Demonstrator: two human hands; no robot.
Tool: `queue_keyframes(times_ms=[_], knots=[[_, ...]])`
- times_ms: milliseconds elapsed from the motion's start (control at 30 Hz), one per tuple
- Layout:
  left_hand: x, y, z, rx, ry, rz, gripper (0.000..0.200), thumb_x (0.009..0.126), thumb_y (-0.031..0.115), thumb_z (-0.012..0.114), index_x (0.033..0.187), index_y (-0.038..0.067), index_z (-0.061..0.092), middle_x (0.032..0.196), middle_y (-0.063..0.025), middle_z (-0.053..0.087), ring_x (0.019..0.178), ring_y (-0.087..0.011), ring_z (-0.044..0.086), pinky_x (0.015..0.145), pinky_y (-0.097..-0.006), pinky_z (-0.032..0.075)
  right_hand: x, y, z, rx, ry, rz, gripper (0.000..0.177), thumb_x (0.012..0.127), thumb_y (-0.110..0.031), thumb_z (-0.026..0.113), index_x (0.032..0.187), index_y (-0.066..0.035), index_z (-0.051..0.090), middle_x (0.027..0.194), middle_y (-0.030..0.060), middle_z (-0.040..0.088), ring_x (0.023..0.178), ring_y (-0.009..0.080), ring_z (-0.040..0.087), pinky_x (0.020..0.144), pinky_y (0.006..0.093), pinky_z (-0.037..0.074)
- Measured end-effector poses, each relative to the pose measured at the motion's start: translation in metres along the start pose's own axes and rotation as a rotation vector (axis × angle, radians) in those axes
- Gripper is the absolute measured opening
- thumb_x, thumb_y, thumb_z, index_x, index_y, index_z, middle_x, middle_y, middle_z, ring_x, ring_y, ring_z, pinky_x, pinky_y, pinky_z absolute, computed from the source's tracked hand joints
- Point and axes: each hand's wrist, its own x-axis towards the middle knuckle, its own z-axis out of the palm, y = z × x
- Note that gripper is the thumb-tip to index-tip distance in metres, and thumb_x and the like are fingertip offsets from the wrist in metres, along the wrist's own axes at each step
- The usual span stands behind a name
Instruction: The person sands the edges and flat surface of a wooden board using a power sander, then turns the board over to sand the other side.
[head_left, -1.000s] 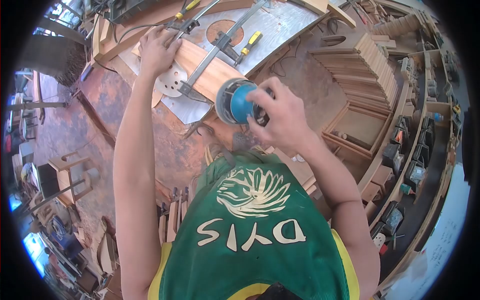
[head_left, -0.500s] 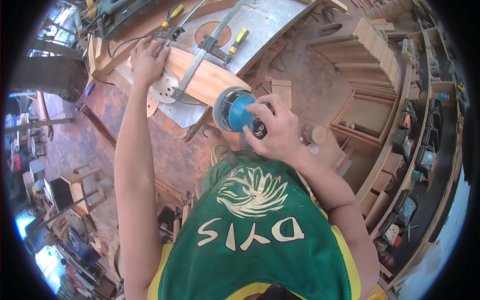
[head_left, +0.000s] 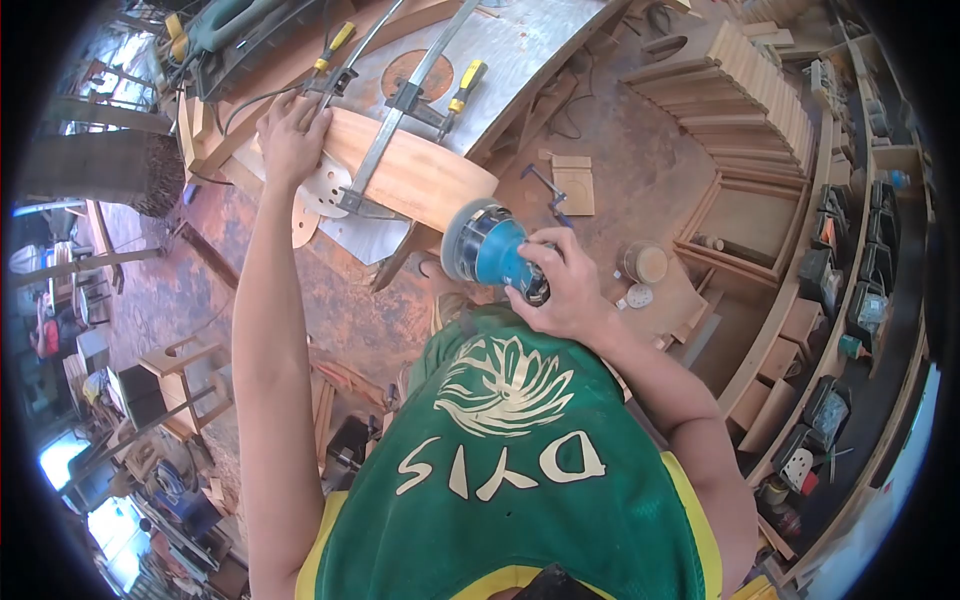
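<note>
A pale reddish wooden board (head_left: 440,180) lies on the metal-topped bench, held down by a bar clamp (head_left: 408,100) with a yellow-and-black handle. My left hand (head_left: 292,137) is on the board's far left end, fingers bent over it, thumb apart. In my right hand (head_left: 568,288) is a blue and black orbital sander (head_left: 500,250), fingers wrapped round its body. The sander is tilted, its round pad at the board's near right end; whether it touches is hard to tell. A second bar clamp (head_left: 338,78) stands beside my left hand. White perforated sanding discs (head_left: 328,190) lie under the board's near edge.
Stacked wooden slats (head_left: 740,110) and a wooden frame (head_left: 740,235) stand to the right. Beyond runs a long shelf (head_left: 890,330) with tools. A blue clamp (head_left: 547,190) and a round container (head_left: 648,263) sit right of the sander. A stool (head_left: 180,365) is at lower left.
The sander and my right hand have moved a little right and toward my body, past the board's end. My left hand stays on the board. The view has shifted slightly.
</note>
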Motion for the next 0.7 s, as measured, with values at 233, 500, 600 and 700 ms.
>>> queue_keyframes(times_ms=[233,500,600,700], knots=[[-0.001,-0.003,0.001,-0.001,0.006,-0.006,0.043,0.099,0.052,0.069,0.135,0.029,0.077,0.158,-0.0100,0.055,0.144,-0.0418,0.043,0.122,-0.0526,0.034,-0.025,0.006,0.023,0.067,0.154,-0.013,0.066,0.068,-0.016,0.094,0.125,-0.011,0.060,0.117,0.0180,0.061,0.093,0.0356,0.070,0.072,0.0446,0.059],[0.002,-0.007,0.003,-0.010,-0.004,0.009,0.046,0.099,0.053,0.069,0.136,0.027,0.077,0.159,-0.0109,0.054,0.144,-0.0422,0.044,0.123,-0.0528,0.034,-0.015,0.003,0.016,0.061,0.159,-0.034,0.060,0.068,-0.016,0.093,0.121,-0.011,0.064,0.116,0.0171,0.063,0.092,0.0342,0.070,0.073,0.0430,0.059],[0.001,-0.004,0.000,-0.008,-0.007,-0.003,0.046,0.099,0.053,0.070,0.136,0.027,0.077,0.159,-0.0111,0.054,0.144,-0.0425,0.044,0.123,-0.0528,0.033,0.001,-0.007,0.011,0.059,0.133,-0.040,0.055,0.069,-0.017,0.091,0.118,-0.012,0.066,0.116,0.0155,0.063,0.091,0.0337,0.069,0.072,0.0421,0.059],[0.000,-0.003,0.001,-0.022,0.002,-0.006,0.045,0.099,0.053,0.070,0.135,0.028,0.077,0.159,-0.0113,0.054,0.145,-0.0427,0.043,0.123,-0.0530,0.033,0.031,-0.021,0.000,-0.014,0.090,-0.041,0.055,0.070,-0.016,0.090,0.119,-0.010,0.065,0.115,0.0171,0.063,0.088,0.0341,0.069,0.072,0.0421,0.059]])
